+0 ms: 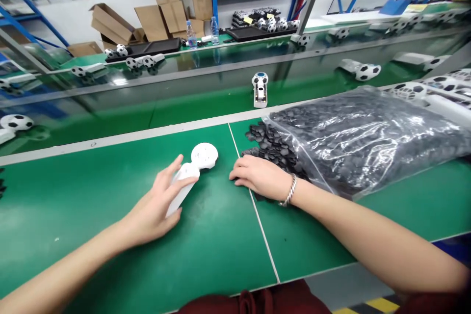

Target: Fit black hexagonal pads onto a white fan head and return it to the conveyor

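While the left hand [156,208] has its grip wrapped around the handle of a white plastic housing [191,169] lying on the green surface [91,196], the right hand [259,176] sits palm down at about 3 o'clock from it, fingers resting on a spill of small black pieces [270,144]. Can't tell if that grip has actually pinched one, since the fingertips are tucked under and hidden. The housing's round head points toward 1 o'clock, just short of the white seam line [253,206] in the surface.

What could go wrong, as a guess: the loose pieces are tiny and scattered right at the mouth of the clear plastic bag [368,137], so a sweep of the wrist could easily push some across the surface or grab two at once. The housing is only held at one end, so it could pivot if nudged.

Around it: a finished soccer-ball-patterned unit [260,89] sits on the conveyor belt [165,108] at 12 o'clock, more of them further along, plus cardboard boxes [158,14] and water bottles [191,34] on the far bench. The bulky bag crowds the whole 2 to 3 o'clock side, so the right arm has to reach around it.
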